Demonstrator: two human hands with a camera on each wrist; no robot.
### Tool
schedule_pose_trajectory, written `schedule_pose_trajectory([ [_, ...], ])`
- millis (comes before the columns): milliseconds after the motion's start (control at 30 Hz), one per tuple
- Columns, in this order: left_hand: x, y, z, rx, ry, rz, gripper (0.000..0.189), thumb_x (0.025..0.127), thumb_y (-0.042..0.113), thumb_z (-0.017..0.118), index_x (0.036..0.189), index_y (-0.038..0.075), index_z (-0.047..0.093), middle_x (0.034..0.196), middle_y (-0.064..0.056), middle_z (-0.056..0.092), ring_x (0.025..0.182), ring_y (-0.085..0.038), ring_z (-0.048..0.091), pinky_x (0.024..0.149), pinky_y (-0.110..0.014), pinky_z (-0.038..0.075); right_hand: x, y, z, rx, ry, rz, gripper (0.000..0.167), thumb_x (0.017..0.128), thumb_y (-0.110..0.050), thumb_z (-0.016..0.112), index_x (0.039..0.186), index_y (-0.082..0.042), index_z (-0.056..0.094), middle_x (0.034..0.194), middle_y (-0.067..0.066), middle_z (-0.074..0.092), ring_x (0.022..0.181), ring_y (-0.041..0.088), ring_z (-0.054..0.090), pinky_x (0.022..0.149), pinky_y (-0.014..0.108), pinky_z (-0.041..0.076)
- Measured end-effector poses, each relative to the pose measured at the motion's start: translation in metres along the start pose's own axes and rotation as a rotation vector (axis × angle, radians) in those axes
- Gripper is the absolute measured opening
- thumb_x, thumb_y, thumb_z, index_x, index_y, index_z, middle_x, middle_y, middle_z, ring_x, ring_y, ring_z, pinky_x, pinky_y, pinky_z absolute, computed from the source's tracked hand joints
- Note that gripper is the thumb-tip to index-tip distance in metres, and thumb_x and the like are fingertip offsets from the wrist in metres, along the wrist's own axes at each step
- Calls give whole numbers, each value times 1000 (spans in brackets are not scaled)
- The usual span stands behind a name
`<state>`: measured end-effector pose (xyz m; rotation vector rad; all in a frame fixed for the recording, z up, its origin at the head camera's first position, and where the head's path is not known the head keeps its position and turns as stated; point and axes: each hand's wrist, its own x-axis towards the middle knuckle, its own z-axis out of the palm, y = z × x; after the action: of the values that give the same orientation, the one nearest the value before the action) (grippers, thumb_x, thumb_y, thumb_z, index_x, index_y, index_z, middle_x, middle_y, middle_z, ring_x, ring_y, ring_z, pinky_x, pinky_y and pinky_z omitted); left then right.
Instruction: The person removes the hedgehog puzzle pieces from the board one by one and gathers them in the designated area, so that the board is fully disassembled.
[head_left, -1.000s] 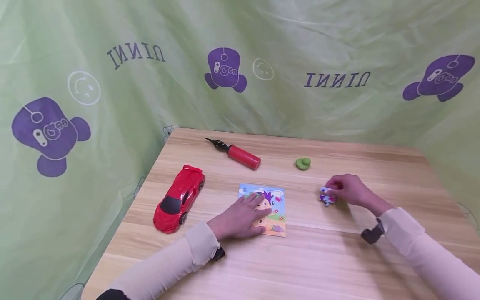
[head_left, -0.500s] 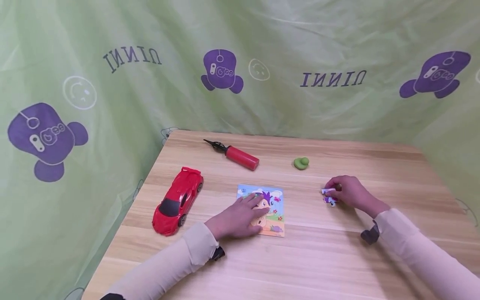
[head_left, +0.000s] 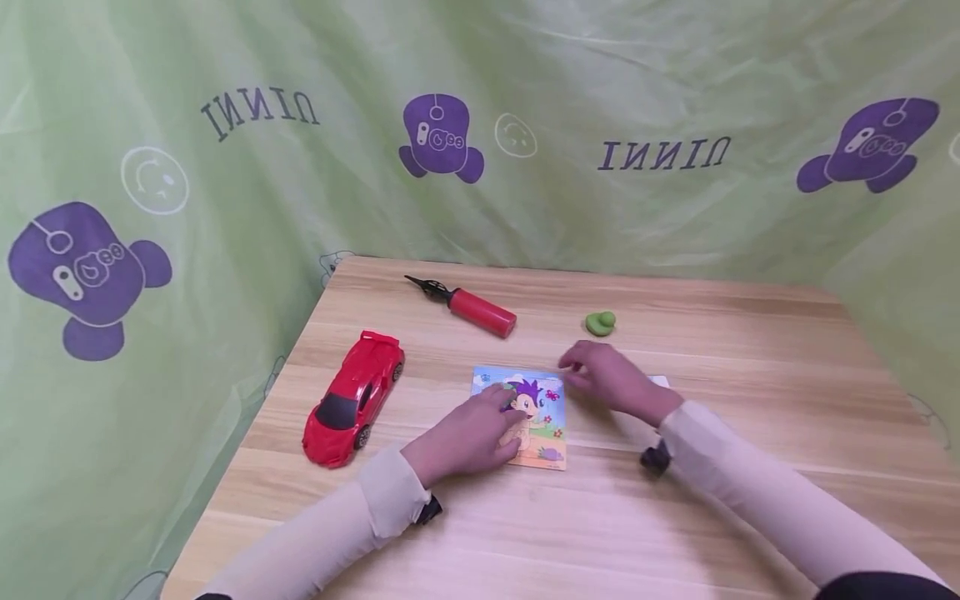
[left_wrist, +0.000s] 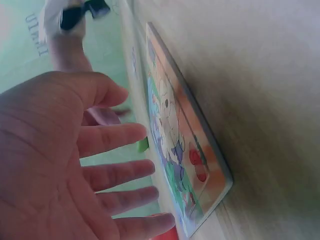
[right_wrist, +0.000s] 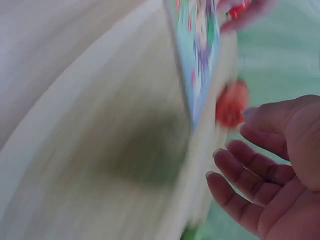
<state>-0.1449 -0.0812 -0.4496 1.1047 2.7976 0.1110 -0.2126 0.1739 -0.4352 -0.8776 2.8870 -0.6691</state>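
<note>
A square picture puzzle (head_left: 556, 425) with a purple-haired cartoon character lies flat on the wooden table. Over its left part spreads my left hand (head_left: 471, 429); in the left wrist view its fingers are extended, fingertips close over the puzzle (left_wrist: 172, 150). My right hand (head_left: 611, 375) hovers by the puzzle's far right corner. Seen from the right wrist, that hand (right_wrist: 270, 170) holds nothing, its fingers loosely bent. A small white-edged puzzle piece (head_left: 660, 381) shows behind the right forearm, mostly hidden.
A red toy car (head_left: 354, 408) stands left of the puzzle. Farther back lie a red hand pump (head_left: 483, 312) with a black nozzle and a small green rounded object (head_left: 600, 323). A pale green printed curtain (head_left: 555, 75) surrounds the table (head_left: 600, 525).
My right hand has let go of the small puzzle pieces on the right and moved left to the puzzle's far corner. My left hand has shifted slightly left over the puzzle.
</note>
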Motion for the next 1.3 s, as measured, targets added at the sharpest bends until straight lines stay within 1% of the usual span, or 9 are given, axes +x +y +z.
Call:
schedule_pose_trajectory([
  [100, -5, 5, -1, 48, -30, 31, 49, 99, 44, 52, 138, 17, 62, 152, -13, 50, 144, -32, 45, 115, -48, 43, 19, -17, 15, -46, -69, -45, 27, 94, -19, 69, 116, -5, 71, 109, 9, 72, 101, 23, 69, 92, 42, 57],
  [200, -9, 10, 0, 85, -81, 38, 52, 99, 51, 50, 143, 23, 58, 156, -13, 45, 145, -35, 43, 113, -50, 44, 29, -26, 27, -132, -101, -73, 26, 94, -22, 69, 114, -5, 72, 105, 7, 69, 96, 21, 66, 91, 40, 56],
  [300, -13, 11, 0, 87, -96, 35, 56, 99, 57, 49, 146, 27, 54, 158, -12, 43, 144, -35, 43, 114, -47, 44, 30, -33, 34, -172, -93, -69, 22, 93, -23, 71, 106, -6, 73, 94, 5, 64, 85, 18, 59, 82, 37, 55],
  [400, -15, 10, -1, 82, -79, 36, 60, 97, 62, 49, 146, 29, 53, 157, -15, 41, 143, -34, 43, 113, -44, 46, 30, -38, 39, -178, -63, -55, 20, 91, -24, 72, 100, -6, 73, 89, 4, 62, 79, 16, 53, 75, 33, 52],
  [633, -16, 9, -5, 68, -82, 6, 74, 87, 79, 48, 143, 30, 56, 148, -22, 45, 139, -31, 45, 112, -39, 47, 30, -49, 43, -73, -41, 36, 33, 90, -23, 74, 112, 1, 70, 94, 9, 63, 81, 17, 54, 74, 33, 53],
  [767, -16, 10, -5, 53, -82, 0, 76, 85, 80, 51, 141, 30, 59, 145, -22, 48, 137, -31, 48, 111, -38, 47, 34, -48, 45, -1, -65, 98, 34, 91, -25, 74, 112, 1, 68, 93, 9, 63, 81, 17, 54, 74, 33, 51],
  [967, -14, 10, -2, 65, -80, 0, 74, 85, 79, 51, 141, 31, 58, 145, -21, 49, 136, -30, 49, 108, -38, 50, 44, -42, 42, 147, -98, 181, 18, 90, -22, 76, 96, -5, 70, 83, 6, 64, 74, 15, 55, 70, 28, 46],
  [1100, -15, 8, -3, 66, -101, -14, 75, 85, 80, 51, 142, 32, 57, 150, -23, 45, 141, -33, 45, 109, -40, 49, 50, -41, 35, 251, -156, 209, 11, 89, -19, 76, 86, -10, 71, 75, 2, 67, 68, 12, 56, 65, 24, 44],
  [1300, -18, 7, -4, 63, -122, -25, 76, 84, 80, 52, 144, 32, 55, 152, -26, 43, 142, -35, 45, 110, -41, 49, 52, -33, 15, 260, -165, 219, 11, 89, -22, 75, 87, -12, 73, 77, 1, 69, 69, 12, 57, 64, 24, 46],
])
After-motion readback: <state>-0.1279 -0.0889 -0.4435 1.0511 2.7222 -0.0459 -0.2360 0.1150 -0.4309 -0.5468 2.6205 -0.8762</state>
